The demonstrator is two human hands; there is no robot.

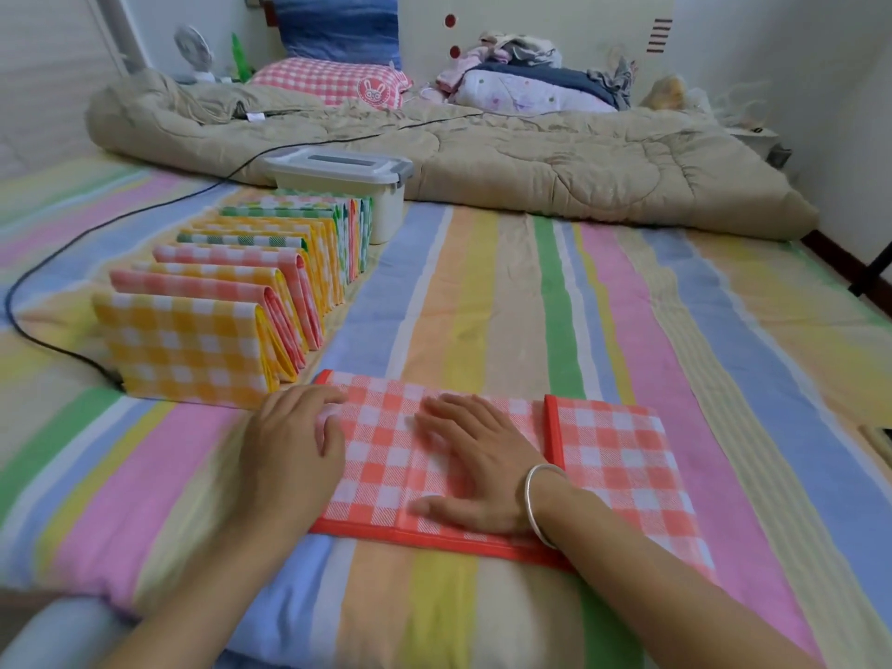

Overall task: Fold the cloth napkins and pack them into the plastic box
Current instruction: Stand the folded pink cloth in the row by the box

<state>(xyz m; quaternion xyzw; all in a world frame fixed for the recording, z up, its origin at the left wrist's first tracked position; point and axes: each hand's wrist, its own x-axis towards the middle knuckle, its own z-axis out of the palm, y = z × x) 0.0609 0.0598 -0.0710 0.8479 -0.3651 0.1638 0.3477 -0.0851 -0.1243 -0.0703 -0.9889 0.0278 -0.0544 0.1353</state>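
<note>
A red-and-white checked napkin [613,451] lies flat and partly folded on the striped bed sheet in front of me. My right hand [475,463] presses flat on its middle, fingers spread. My left hand [294,441] rests on the napkin's left edge, its fingers lying on the cloth. To the left, a row of several folded checked napkins [227,292] in yellow, red and green stands on edge, reaching back to the white plastic box [386,205] with its grey lid [338,166] on.
A beige quilt [482,156] lies bunched across the bed behind the box. A black cable [58,263] loops over the sheet at the left. Pillows and a clothes pile sit at the headboard. The striped sheet [675,306] stretches to the right.
</note>
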